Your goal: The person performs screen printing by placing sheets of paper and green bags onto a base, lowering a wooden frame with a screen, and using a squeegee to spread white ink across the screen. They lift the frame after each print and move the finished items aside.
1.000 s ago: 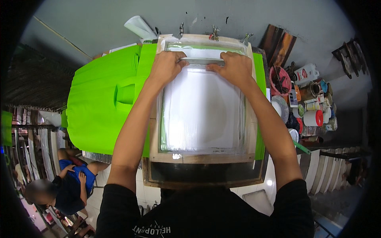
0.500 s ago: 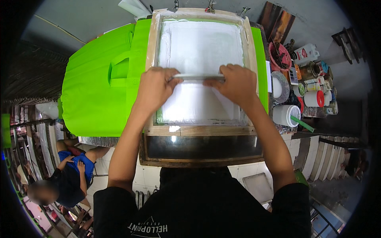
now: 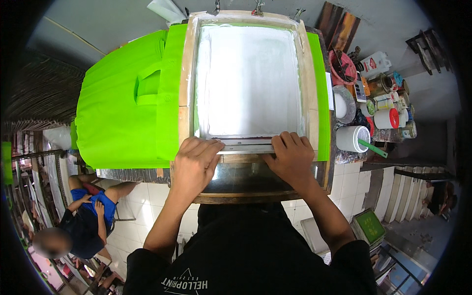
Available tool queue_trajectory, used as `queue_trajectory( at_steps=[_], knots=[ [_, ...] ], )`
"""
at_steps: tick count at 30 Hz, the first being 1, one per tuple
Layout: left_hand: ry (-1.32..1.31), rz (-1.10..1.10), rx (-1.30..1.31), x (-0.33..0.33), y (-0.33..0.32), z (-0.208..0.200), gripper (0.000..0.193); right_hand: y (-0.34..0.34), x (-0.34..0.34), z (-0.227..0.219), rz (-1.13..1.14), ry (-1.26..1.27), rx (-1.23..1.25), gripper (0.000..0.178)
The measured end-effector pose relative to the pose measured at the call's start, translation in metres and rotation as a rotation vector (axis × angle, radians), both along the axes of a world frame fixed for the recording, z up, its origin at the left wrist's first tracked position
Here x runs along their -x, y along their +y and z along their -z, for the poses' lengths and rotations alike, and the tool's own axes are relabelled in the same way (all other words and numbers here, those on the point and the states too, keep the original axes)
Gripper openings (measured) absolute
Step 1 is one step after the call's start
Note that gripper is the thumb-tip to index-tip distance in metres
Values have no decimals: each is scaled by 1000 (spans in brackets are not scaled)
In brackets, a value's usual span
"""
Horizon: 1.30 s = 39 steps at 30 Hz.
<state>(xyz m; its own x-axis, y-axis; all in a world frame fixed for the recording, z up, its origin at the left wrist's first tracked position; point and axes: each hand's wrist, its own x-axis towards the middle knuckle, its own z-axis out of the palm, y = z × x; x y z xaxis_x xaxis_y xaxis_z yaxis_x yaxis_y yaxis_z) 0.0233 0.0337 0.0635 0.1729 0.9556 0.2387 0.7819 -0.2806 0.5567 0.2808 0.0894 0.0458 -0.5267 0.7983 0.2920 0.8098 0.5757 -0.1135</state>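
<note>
A squeegee (image 3: 246, 147) with a pale metal holder lies crosswise at the near end of a wooden screen-printing frame (image 3: 185, 78). My left hand (image 3: 195, 161) is closed round its left end, while my right hand (image 3: 292, 156) grips the right end. White ink coats the frame's mesh (image 3: 250, 78). Under the frame and out to its left spreads bright green fabric (image 3: 118, 108), shaped like a bag with a cut-out handle. A strip of the same green shows along the frame's right side.
Metal clamps (image 3: 257, 9) hold the frame's far edge. At the right stand a white tub (image 3: 350, 139) with a green-handled tool (image 3: 374, 148), a pink basin (image 3: 343, 69) and several jars. Nearest me is the table's dark glossy surface (image 3: 236, 179). Another person (image 3: 86, 216) sits at the left.
Both hands have drawn the squeegee toward me, from the middle of the mesh to the frame's near edge. It has tipped, showing more of its long face.
</note>
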Motion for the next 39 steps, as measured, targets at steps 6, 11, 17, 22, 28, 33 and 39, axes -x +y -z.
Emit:
queue_trajectory(
  at_steps=[6, 11, 17, 22, 28, 33, 39],
  knots=[
    [29, -236, -79, 14, -26, 38, 112, -4, -4, -2, -99, 159, -89, 33],
    [11, -274, -422, 37, -33, 52, 128, -5, -15, -25, -121, 233, -183, 29],
    [-307, -308, -655, 30, 12, -47, 120, 38, -15, -128, -150, 311, -523, 27],
    [-563, -424, -595, 46, 50, -74, 96, 103, -2, -215, -118, 241, -689, 21],
    [-30, -889, 532, 108, 60, 4, 58, 153, 29, -303, 104, 313, -189, 39],
    [-761, -581, 554, 163, 61, 79, 21, 204, 32, -334, 29, 347, -303, 39],
    [-648, -695, 127, 253, 23, 27, 12, 235, 43, -342, -15, 457, -276, 42]
  ],
)
